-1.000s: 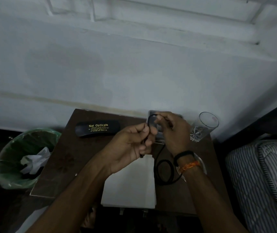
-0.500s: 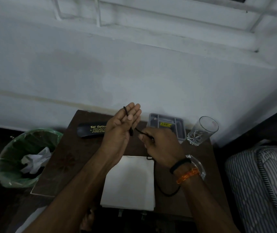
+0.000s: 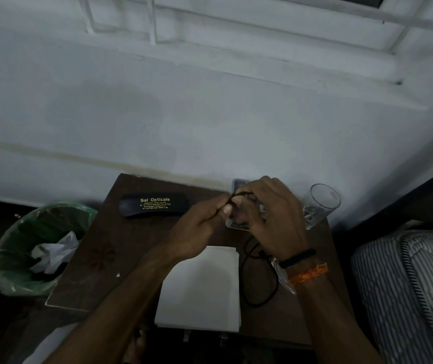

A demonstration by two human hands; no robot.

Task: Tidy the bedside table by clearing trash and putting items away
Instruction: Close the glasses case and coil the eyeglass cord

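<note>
1. Both hands have come back together over the grey tray (image 3: 236,183), after being apart half a second ago.
2. Left hand (image 3: 199,227) pinches the black cable (image 3: 261,298) between thumb and fingertips; right hand (image 3: 270,214) curls round its loop.
3. Slack cable trails down onto the table (image 3: 121,253) beside the white paper (image 3: 202,290).
4. Spectacle case (image 3: 153,206) lies behind, glass (image 3: 320,206) right, bin (image 3: 31,248) left.

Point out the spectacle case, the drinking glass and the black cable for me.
spectacle case (image 3: 155,205): head view, on its top face at the gold lettering.
drinking glass (image 3: 321,206): head view, on its clear side wall.
black cable (image 3: 275,290): head view, on the loose loop lying on the table.
</note>
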